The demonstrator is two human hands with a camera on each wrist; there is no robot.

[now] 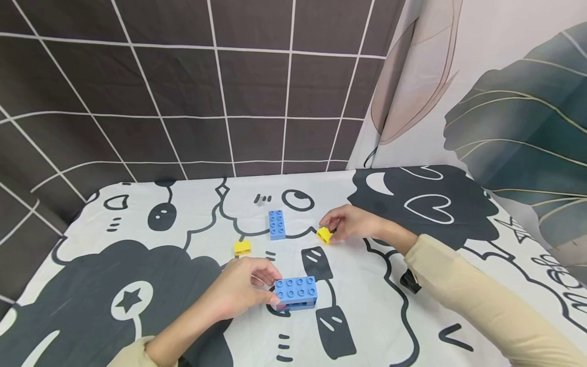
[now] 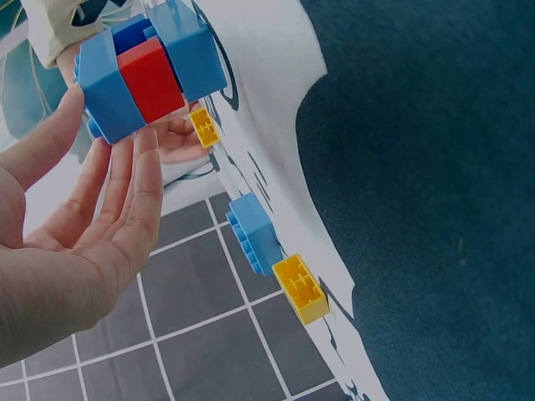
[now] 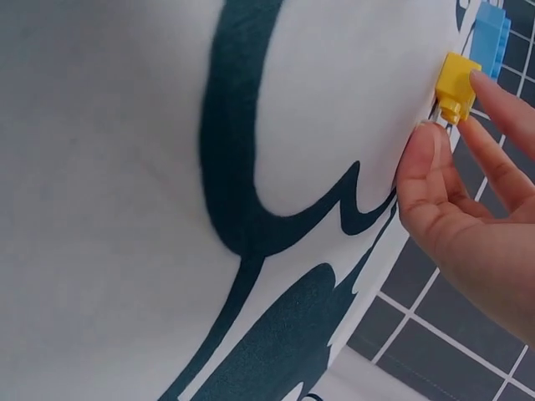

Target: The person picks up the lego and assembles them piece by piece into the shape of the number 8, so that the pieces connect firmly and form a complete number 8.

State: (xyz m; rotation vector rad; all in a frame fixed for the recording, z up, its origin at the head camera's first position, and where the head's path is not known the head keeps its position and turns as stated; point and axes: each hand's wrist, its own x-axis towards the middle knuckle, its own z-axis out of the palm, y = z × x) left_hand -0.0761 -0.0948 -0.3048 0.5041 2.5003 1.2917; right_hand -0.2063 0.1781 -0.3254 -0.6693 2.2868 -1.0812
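My left hand [image 1: 245,285] holds the left end of a block stack [image 1: 295,293] between thumb and fingers. The stack has a blue studded brick on top, another blue brick below, and a red brick [image 2: 150,81] between them, seen best in the left wrist view. Farther right, my right hand [image 1: 350,223] has its fingertips on a small yellow brick [image 1: 324,235], which lies on its side at the cloth. In the right wrist view, a fingertip touches this yellow brick [image 3: 456,83], and the thumb is close to its studded side.
A loose blue brick [image 1: 276,225] lies studs up beyond both hands. Another yellow brick [image 1: 242,247] lies on its side past the left hand. A patterned white cloth [image 1: 293,346] covers the surface, and a dark gridded curtain [image 1: 183,81] hangs at the back.
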